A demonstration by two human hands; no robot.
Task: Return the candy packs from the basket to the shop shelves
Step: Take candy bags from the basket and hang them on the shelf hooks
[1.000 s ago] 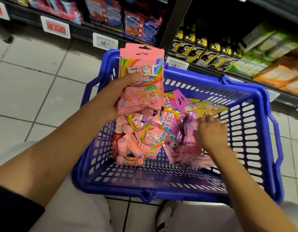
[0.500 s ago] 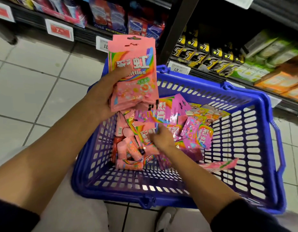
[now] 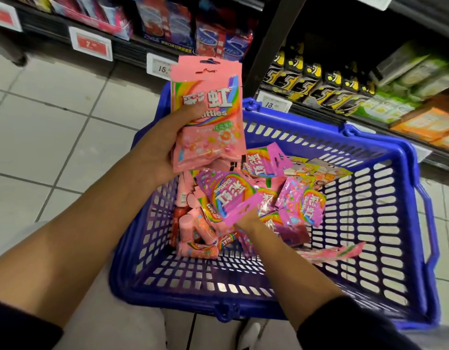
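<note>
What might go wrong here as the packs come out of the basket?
The left hand grips several stacked pink packs by their lower part; one may slide out. The right hand lifts a magenta pack from a loose heap, so neighbours could snag or spill inside the basket.

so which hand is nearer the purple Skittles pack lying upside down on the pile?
Right. The right hand touches the purple pack's lower edge; the left hand holds a pink stack above.
</note>
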